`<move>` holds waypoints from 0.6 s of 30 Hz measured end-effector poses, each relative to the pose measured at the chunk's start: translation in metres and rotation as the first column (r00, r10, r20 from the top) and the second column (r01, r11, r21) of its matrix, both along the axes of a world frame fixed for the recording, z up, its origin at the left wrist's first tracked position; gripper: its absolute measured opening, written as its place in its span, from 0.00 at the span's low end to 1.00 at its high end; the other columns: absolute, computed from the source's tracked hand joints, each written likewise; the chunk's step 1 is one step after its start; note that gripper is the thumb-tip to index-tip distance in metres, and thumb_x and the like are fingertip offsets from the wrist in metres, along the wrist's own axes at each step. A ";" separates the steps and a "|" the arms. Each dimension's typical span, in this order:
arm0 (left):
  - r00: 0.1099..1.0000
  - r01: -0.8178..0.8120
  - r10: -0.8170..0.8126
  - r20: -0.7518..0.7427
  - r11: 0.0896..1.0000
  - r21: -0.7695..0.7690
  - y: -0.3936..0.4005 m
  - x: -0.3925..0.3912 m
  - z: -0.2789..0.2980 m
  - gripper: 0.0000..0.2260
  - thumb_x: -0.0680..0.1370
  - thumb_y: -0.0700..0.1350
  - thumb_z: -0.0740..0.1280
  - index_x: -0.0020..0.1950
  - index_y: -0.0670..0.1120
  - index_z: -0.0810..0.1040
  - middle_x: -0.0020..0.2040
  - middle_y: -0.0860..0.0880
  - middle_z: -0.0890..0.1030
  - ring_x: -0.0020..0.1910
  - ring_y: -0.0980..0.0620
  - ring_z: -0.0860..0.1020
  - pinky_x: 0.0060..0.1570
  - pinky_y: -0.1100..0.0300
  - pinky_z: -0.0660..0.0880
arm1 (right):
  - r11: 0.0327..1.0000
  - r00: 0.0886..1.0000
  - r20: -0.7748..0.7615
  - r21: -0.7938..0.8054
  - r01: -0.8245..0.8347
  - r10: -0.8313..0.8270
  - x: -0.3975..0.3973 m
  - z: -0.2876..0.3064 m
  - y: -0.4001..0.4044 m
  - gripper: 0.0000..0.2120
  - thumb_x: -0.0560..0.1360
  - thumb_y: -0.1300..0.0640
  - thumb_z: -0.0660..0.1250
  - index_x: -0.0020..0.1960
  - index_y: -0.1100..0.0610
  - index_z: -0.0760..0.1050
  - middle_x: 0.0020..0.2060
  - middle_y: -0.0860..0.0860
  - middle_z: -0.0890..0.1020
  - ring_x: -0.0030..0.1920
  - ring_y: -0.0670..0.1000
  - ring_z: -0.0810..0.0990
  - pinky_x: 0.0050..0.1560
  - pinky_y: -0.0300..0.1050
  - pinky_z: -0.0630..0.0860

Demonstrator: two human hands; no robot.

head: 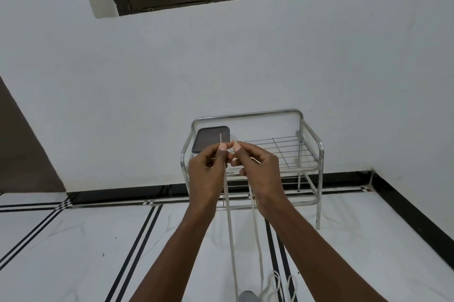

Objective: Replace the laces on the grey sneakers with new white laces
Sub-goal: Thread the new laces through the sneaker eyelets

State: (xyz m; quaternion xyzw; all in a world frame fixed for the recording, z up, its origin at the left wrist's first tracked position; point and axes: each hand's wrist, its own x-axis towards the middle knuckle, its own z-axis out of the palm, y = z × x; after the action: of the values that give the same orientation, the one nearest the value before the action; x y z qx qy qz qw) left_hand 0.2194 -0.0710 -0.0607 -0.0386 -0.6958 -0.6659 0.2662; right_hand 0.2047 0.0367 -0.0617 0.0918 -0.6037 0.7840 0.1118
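Note:
Both my hands are raised in front of me at chest height. My left hand (208, 169) pinches one end of a white lace (232, 240), whose stiff tip sticks up above the thumb. My right hand (258, 169) pinches the other strand right beside it. The two strands hang straight down to the bottom edge of the view. There the toe of a grey sneaker (248, 296) peeks in. More white lace (277, 284) lies looped on the floor next to it. The rest of the sneaker is out of view.
A chrome wire shoe rack (309, 151) stands against the white wall behind my hands, with a dark tray (208, 137) on its top shelf. The floor is white tile with black stripes. A window sits high on the wall.

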 end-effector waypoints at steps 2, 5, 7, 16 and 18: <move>1.000 -0.001 0.001 -0.001 1.000 0.005 0.002 0.001 0.001 0.09 0.83 0.50 0.67 0.57 0.51 0.86 0.46 0.51 0.87 0.51 0.52 0.85 0.58 0.52 0.80 | 1.000 1.000 0.008 -0.022 0.000 0.000 0.000 -0.001 -0.001 0.08 0.79 0.52 0.70 0.56 0.49 0.85 0.45 0.47 0.87 0.46 0.46 0.86 0.45 0.39 0.79; 1.000 -0.005 0.005 -0.010 1.000 0.008 0.003 0.002 0.003 0.09 0.82 0.50 0.69 0.58 0.50 0.86 0.47 0.52 0.88 0.52 0.54 0.85 0.58 0.55 0.80 | 0.998 1.000 0.001 -0.057 0.007 -0.007 -0.001 0.000 -0.005 0.10 0.78 0.53 0.71 0.58 0.52 0.84 0.48 0.46 0.87 0.48 0.46 0.86 0.48 0.41 0.81; 1.000 -0.009 0.010 -0.019 1.000 0.008 0.003 0.001 0.005 0.10 0.82 0.49 0.69 0.59 0.49 0.86 0.47 0.52 0.88 0.52 0.56 0.85 0.58 0.57 0.80 | 0.997 1.000 -0.009 -0.075 0.023 -0.024 -0.002 0.001 -0.008 0.09 0.78 0.54 0.72 0.57 0.53 0.84 0.48 0.47 0.87 0.49 0.47 0.86 0.48 0.41 0.82; 0.999 -0.046 0.046 -0.028 0.999 0.002 0.003 -0.003 0.005 0.09 0.81 0.49 0.69 0.57 0.50 0.87 0.49 0.53 0.87 0.53 0.57 0.84 0.58 0.57 0.80 | 0.992 0.996 -0.035 -0.090 0.084 -0.087 -0.008 0.001 -0.014 0.08 0.77 0.56 0.73 0.55 0.54 0.85 0.51 0.49 0.86 0.47 0.47 0.87 0.49 0.44 0.83; 0.999 -0.047 0.047 -0.027 0.999 -0.003 0.002 -0.003 0.006 0.08 0.81 0.49 0.70 0.56 0.50 0.87 0.49 0.53 0.87 0.53 0.56 0.84 0.59 0.54 0.80 | 0.992 0.995 -0.041 -0.088 0.090 -0.094 -0.006 0.002 -0.014 0.08 0.77 0.56 0.73 0.55 0.54 0.85 0.51 0.49 0.86 0.47 0.47 0.87 0.48 0.41 0.82</move>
State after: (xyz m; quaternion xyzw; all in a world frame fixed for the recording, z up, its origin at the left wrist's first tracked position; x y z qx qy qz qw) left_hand 0.2165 -0.0686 -0.0547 -0.0319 -0.6940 -0.6578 0.2911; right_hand 0.1983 0.0222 -0.0598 0.0766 -0.5703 0.8010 0.1651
